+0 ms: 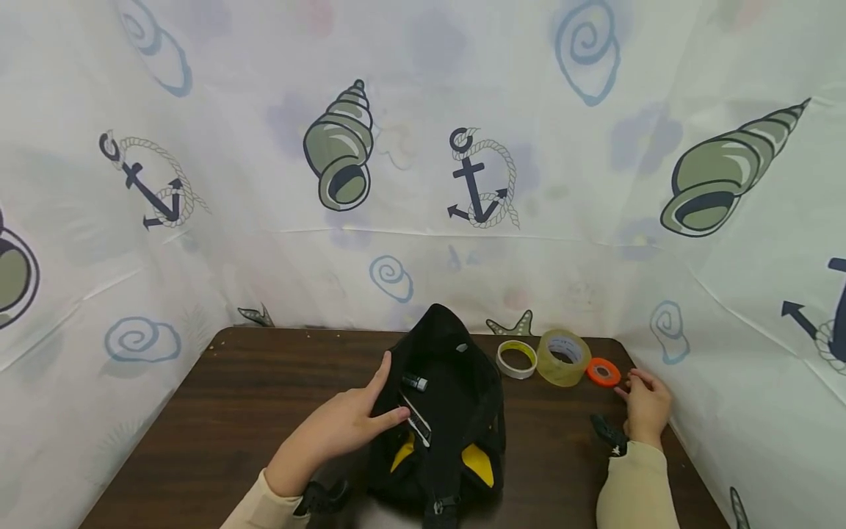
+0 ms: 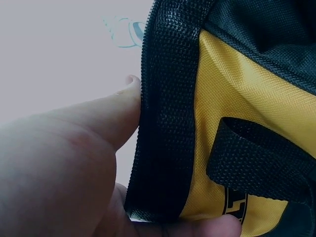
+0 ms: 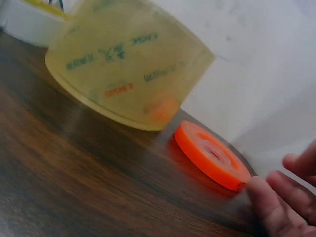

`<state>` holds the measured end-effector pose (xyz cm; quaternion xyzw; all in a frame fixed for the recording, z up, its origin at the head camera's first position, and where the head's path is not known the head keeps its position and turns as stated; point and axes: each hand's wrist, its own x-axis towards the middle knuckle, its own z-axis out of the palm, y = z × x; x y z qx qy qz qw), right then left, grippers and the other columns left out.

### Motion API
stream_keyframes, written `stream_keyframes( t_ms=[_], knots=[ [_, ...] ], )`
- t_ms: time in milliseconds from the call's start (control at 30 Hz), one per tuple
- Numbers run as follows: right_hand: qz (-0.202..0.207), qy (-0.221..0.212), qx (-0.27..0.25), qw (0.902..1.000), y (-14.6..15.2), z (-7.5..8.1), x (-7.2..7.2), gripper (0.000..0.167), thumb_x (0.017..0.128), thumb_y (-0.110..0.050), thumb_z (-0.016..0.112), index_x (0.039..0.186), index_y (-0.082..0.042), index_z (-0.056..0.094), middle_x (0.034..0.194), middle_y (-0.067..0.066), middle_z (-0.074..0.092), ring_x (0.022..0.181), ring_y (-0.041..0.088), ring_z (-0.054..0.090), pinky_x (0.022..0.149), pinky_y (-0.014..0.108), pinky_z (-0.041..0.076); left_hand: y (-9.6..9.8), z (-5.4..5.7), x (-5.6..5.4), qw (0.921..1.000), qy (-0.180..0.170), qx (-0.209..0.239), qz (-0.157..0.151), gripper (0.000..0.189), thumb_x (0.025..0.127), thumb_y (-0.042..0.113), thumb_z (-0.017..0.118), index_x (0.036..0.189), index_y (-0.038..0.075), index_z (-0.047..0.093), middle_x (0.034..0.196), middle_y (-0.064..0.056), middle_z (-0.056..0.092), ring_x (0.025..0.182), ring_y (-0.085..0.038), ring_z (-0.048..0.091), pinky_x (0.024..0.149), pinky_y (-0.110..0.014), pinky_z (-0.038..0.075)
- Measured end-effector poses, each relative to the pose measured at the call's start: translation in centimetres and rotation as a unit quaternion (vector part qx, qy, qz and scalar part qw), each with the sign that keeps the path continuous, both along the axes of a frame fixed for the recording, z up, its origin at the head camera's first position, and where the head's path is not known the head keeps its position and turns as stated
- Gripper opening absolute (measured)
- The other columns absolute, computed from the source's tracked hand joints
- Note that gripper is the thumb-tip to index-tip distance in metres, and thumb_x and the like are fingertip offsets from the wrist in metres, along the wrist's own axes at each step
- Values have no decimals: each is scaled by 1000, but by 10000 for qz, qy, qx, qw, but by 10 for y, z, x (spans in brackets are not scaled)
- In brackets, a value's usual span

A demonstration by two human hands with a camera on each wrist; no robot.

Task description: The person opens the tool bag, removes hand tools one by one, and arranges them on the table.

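Orange tape roll, right of the black bag, lies flat; likely light, stiff and smooth, so take hold across its outer rim. The right hand has fingers parted at its edge, holding nothing; the left hand grips the bag's left rim

Bag placed on table, between left hand and 3 tape rolls, rolls followed at right by right hand
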<state>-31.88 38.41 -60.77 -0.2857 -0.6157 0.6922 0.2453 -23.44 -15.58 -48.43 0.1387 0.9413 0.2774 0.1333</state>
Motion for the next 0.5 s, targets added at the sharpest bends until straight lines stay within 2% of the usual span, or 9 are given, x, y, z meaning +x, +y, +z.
stream_keyframes(
  t_ms=[100, 200, 267, 367, 500],
  knots=[
    [-363, 443, -637, 9963, 3, -3, 2, 19, 110, -6, 58, 123, 1, 70, 104, -1, 65, 96, 14, 63, 74, 16, 62, 1, 0, 0, 10000, -16, 44, -62, 105, 99, 81, 56, 175, 39, -3, 138, -13, 74, 126, -34, 74, 103, -62, 58],
    [-558, 436, -898, 9934, 5, -3, 3, 20, 111, -12, 58, 124, -2, 70, 101, -5, 67, 93, 11, 66, 78, 14, 60, 1, -1, 0, 9999, -57, 64, -102, 106, 99, 81, 56, 175, 40, -4, 132, -11, 77, 123, -32, 75, 102, -61, 59],
    [-575, 393, -1001, 9925, 5, -3, 3, 25, 113, -17, 56, 129, -2, 68, 101, -6, 67, 94, 9, 66, 81, 11, 58, 2, -1, 0, 9999, -80, 59, -112, 106, 98, 82, 56, 175, 40, -4, 131, -11, 77, 122, -32, 75, 102, -61, 59],
    [-492, 500, -1178, 9906, 4, 0, 5, 24, 115, -19, 54, 128, -5, 68, 102, -6, 67, 98, 10, 65, 84, 11, 58, 2, -2, -1, 9999, -47, 95, -85, 106, 98, 82, 56, 175, 40, -3, 142, -15, 73, 125, -33, 74, 103, -62, 58],
    [-222, 731, -1693, 9826, -2, 7, 11, 19, 116, -18, 52, 119, -10, 69, 103, -3, 67, 101, 15, 64, 87, 16, 59, 1, -3, 0, 9999, -3, 88, -86, 106, 99, 80, 57, 176, 38, -3, 133, -12, 77, 122, -32, 75, 102, -61, 59]
  ],
)
